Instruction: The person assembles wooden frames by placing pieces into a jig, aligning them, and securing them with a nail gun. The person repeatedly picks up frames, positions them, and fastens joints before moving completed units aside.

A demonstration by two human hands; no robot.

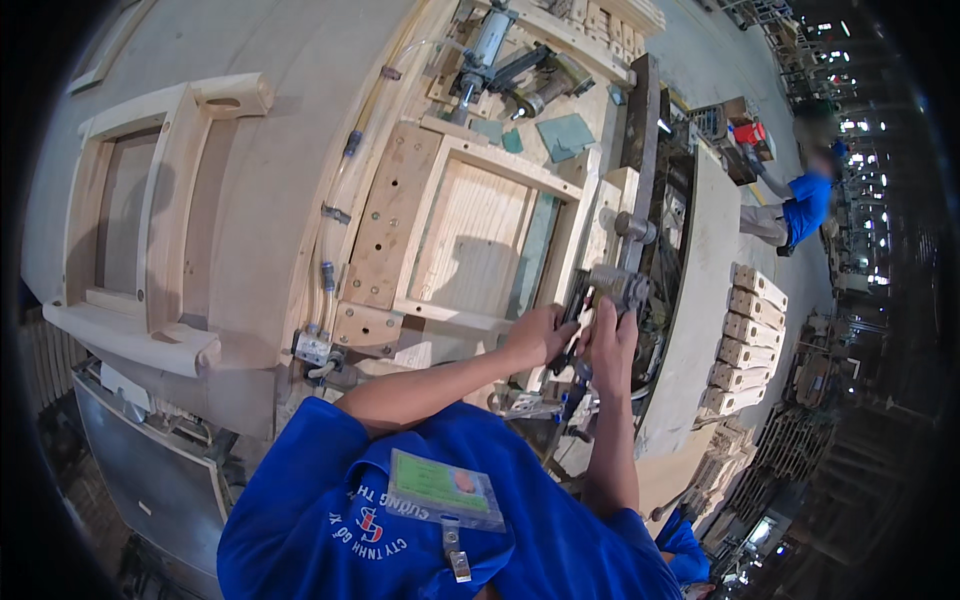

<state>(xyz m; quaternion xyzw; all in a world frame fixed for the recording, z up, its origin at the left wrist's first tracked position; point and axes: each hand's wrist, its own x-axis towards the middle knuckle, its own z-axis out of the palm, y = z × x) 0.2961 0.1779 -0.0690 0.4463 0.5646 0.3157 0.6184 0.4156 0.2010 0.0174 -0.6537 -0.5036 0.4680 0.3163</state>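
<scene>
Close together over the near right corner of the work fixture, both my hands are closed on a tool that looks like an air nail gun, with a grey metal body and a black part. My left hand grips its black side. My right hand is wrapped round the body's near end, and a small pale piece shows between the hands. Partly hidden fingers leave their exact hold unclear. Just beyond lies a rectangular pale wooden frame, set against a drilled wooden block of the fixture.
Another assembled wooden frame rests on the left of the table. An air cylinder and clamps sit at the far end, near green sheet scraps. Shaped wooden parts are stacked at right. A person in blue stands farther off.
</scene>
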